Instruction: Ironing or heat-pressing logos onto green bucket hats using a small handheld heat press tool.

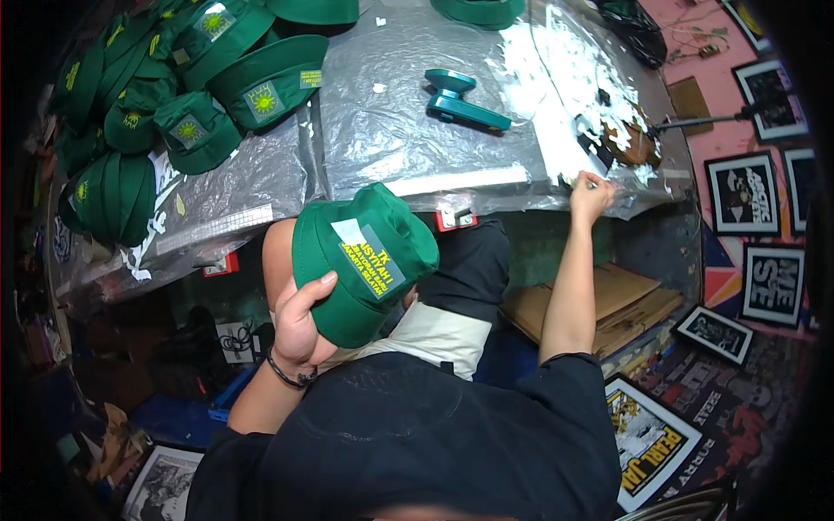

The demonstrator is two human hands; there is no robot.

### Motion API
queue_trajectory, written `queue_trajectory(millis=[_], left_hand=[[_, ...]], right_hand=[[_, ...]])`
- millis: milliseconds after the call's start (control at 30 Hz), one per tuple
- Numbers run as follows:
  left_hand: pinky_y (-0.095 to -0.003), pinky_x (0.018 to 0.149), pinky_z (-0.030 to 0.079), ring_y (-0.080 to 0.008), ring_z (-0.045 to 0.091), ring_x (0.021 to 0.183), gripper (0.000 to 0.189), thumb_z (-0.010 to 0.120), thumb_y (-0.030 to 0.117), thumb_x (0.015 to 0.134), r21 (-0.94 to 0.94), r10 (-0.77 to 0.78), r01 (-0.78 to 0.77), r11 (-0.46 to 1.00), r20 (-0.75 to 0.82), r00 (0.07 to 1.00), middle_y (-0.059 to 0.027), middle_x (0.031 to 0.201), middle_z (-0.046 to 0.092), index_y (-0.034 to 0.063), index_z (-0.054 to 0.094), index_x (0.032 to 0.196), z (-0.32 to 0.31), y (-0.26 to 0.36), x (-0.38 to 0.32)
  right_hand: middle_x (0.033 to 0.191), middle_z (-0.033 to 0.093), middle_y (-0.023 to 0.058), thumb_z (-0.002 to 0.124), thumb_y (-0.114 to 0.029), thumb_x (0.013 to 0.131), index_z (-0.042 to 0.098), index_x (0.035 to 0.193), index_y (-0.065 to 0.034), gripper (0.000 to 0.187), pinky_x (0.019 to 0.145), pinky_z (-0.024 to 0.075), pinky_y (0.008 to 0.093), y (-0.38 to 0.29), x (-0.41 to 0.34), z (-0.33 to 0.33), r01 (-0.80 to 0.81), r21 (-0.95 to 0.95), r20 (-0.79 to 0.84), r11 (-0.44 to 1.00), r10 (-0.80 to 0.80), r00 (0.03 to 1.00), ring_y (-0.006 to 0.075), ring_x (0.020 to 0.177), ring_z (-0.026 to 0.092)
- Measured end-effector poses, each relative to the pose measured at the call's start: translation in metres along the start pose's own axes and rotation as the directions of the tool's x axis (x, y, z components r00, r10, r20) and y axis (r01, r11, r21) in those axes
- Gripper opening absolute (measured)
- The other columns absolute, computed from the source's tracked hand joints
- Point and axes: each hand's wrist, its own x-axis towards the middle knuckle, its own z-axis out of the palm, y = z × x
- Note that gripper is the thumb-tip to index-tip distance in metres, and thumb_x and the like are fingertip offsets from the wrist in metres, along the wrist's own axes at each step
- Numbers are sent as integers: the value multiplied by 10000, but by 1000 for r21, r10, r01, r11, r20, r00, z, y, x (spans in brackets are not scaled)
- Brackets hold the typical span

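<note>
My left hand (301, 322) grips the brim of a green fabric bucket hat (365, 260) above my lap. The hat bears yellow lettering on a shiny film patch, with a small pale piece of tape or film at the patch's upper left. My right hand (591, 192) is stretched out to the table's front edge, thumb and fingertips pinched together beside white scraps (554, 71); whether something small is between them, I cannot tell. A teal handheld steam iron (466, 104) lies on the plastic-covered table (404, 140), beyond the held hat.
Many green hats (225, 62) with yellow prints are heaped at the table's left. A brown object (635, 146) lies among scraps at the right, near a dark rod (704, 120). Red-and-white fittings (456, 220) sit under the front edge. Flat cardboard (603, 299) rests below at right.
</note>
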Motion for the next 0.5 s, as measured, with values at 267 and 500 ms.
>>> queue_trajectory(millis=[267,500], left_hand=[[-451,1067,409,-312,513,1251,494,435,19,934,-66,-50,50,997,1,999,-195,1362,492,-41,341,1416,-18,3,48],[-456,1067,406,-318,511,1256,499,434,24,931,-71,-11,12,997,6,1000,-201,1368,491,-47,342,1416,-11,20,67]], right_hand=[[984,582,117,751,-212,797,596,948,-15,293,825,444,381,29,6,2,80,59,48,995,-83,995,265,891,552],[926,563,43,824,-161,753,577,1011,-22,383,727,462,267,55,21,26,-318,415,139,853,286,948,127,812,526]])
